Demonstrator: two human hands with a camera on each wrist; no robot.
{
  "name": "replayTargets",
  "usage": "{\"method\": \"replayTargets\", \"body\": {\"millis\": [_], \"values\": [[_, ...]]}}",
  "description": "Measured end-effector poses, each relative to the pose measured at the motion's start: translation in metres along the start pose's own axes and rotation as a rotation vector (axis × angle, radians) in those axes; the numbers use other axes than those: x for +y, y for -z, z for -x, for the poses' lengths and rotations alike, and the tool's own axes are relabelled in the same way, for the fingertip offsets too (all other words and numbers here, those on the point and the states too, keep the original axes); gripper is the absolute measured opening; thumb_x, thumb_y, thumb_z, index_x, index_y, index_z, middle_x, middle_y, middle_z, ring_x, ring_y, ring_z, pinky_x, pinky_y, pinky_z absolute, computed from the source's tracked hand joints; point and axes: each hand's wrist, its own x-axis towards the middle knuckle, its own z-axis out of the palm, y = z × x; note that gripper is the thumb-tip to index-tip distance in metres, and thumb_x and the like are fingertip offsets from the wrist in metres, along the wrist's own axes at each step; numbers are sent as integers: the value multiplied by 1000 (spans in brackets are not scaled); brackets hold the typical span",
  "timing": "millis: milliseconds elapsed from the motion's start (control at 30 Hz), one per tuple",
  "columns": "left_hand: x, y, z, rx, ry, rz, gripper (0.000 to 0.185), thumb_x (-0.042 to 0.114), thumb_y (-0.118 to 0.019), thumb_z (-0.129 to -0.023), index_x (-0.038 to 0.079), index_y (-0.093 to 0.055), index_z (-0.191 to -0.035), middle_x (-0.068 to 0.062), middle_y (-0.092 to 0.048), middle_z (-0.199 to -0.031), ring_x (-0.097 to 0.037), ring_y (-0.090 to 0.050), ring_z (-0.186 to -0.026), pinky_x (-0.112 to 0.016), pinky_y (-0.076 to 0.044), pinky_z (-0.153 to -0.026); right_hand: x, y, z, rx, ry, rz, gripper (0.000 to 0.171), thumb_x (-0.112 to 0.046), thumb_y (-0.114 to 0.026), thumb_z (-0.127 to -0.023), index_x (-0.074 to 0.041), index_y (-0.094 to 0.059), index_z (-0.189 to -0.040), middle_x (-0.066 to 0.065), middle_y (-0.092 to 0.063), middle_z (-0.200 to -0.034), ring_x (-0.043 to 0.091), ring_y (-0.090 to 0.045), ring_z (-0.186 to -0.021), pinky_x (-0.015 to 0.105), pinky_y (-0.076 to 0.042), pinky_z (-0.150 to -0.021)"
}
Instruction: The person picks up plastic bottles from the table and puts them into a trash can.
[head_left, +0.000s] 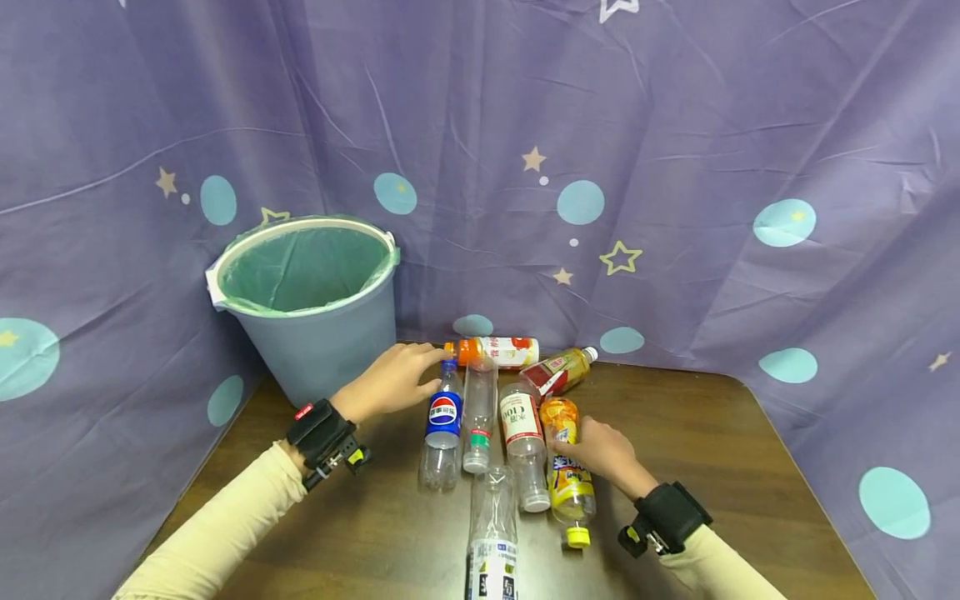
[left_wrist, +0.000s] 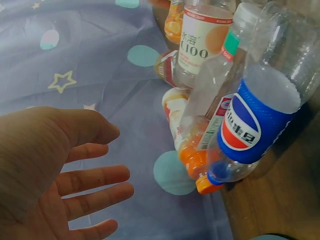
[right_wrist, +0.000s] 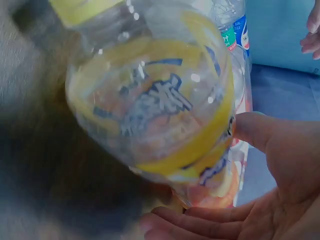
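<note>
In the head view, my left hand [head_left: 396, 379] hovers beside the caps of a Pepsi bottle [head_left: 444, 417] and an orange-capped bottle [head_left: 502, 352]. Its fingers are spread and hold nothing, as the left wrist view also shows. My right hand [head_left: 596, 450] grips a plastic bottle with an orange and yellow label [head_left: 568, 467] and a yellow cap. The thumb lies against the label and the fingers come round the far side, partly hidden. Left of this bottle lie a C100 bottle [head_left: 522, 417] and a clear bottle with a green label [head_left: 478, 417].
A grey-blue bucket [head_left: 322, 342] with a green liner stands at the table's back left. A bottle with a red label [head_left: 558, 372] lies behind the C100 bottle. Another clear bottle [head_left: 493, 517] lies at the front. A purple curtain [head_left: 480, 167] hangs behind the wooden table [head_left: 675, 417].
</note>
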Motion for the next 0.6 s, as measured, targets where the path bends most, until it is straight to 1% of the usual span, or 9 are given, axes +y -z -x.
{"method": "replayTargets", "body": {"millis": [67, 133, 200, 300, 400, 500, 600], "values": [[0, -3, 1, -5, -4, 0, 44, 18, -73, -91, 7, -65, -133, -10, -72, -117, -27, -71, -100, -43, -57, -90, 0, -2, 0, -18, -18, -34, 52, -58, -69, -87, -7, -59, -79, 6, -58, -72, 21, -55, -63, 33, -39, -51], [0, -7, 2, -11, -7, 2, 44, 18, -74, -91, 5, -65, -132, -10, -72, -116, -25, -70, -97, -42, -58, -87, -1, -4, -1, -48, -46, -72, 52, -59, -67, -87, -10, -56, -73, 4, -57, -69, 21, -58, -59, 32, -42, -49], [0, -11, 3, -13, -7, 10, 43, 18, -74, -91, 5, -66, -131, -10, -72, -114, -23, -70, -93, -40, -58, -84, 0, -5, -1, -80, -76, -99, 52, -60, -68, -86, -12, -55, -71, 3, -57, -68, 22, -60, -56, 32, -46, -48], [0, -16, 4, -11, -6, 20, 42, 17, -74, -90, 6, -66, -130, -9, -73, -111, -22, -69, -89, -40, -57, -82, 1, -8, -1, -118, -110, -102, 52, -60, -70, -84, -13, -54, -68, 2, -55, -64, 20, -60, -50, 31, -50, -46], [-1, -20, 4, -12, 3, 30, 42, 16, -74, -89, 7, -67, -130, -10, -73, -111, -23, -68, -88, -40, -57, -81, 2, -11, -3, -126, -115, -93, 51, -58, -73, -82, -16, -52, -63, -1, -52, -60, 15, -54, -45, 30, -49, -45], [0, -22, 4, -19, 16, 37, 42, 15, -74, -89, 8, -67, -130, -9, -73, -110, -22, -67, -86, -39, -56, -79, 5, -12, -4, -124, -110, -123, 49, -53, -74, -82, -18, -49, -59, -4, -46, -57, 12, -48, -42, 31, -50, -44], [1, -23, 4, -24, 16, 42, 42, 15, -75, -88, 8, -67, -129, -7, -73, -108, -21, -66, -85, -38, -56, -77, 11, -9, -4, -117, -108, -182, 45, -48, -76, -81, -16, -50, -63, -3, -48, -59, 12, -47, -45, 32, -50, -44]]}}
